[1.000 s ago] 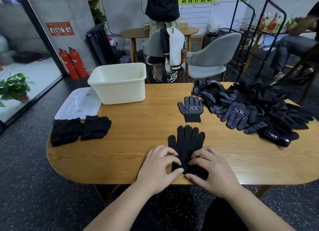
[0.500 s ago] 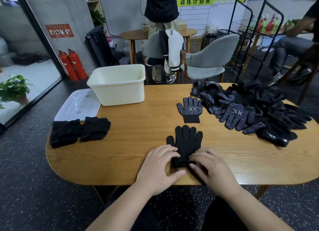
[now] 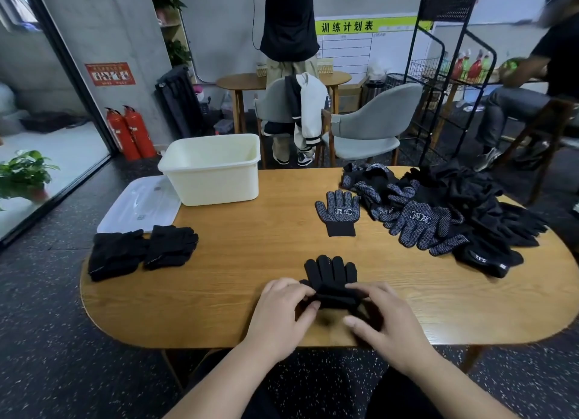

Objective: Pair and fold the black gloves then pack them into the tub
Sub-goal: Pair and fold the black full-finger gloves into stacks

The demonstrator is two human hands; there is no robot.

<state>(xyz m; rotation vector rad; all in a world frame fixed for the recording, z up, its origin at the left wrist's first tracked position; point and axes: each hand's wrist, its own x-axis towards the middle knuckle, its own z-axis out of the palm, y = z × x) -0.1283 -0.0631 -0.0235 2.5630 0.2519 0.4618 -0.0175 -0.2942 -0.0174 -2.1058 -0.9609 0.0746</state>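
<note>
Black gloves [image 3: 331,273], stacked pair, near bench [image 3: 250,262] edge: left hand [image 3: 282,315] and right hand [image 3: 387,321] fingers pinching the raised cuff fold.

At twelve o'clock, a yellow-green banner [image 3: 347,27] heading the whiteboard [image 3: 344,53] reads 训练计划表 in dark characters. At ten o'clock, a red sign [image 3: 110,73] on the concrete wall carries white print too small to read. On the table [image 3: 250,249], the dotted glove [image 3: 339,211] at one o'clock and the second dotted glove [image 3: 418,222] at two o'clock each bear two white boxed characters, not legible. The black fabric piece [image 3: 487,257] at three o'clock shows small white letters, seemingly "TTS".
</note>
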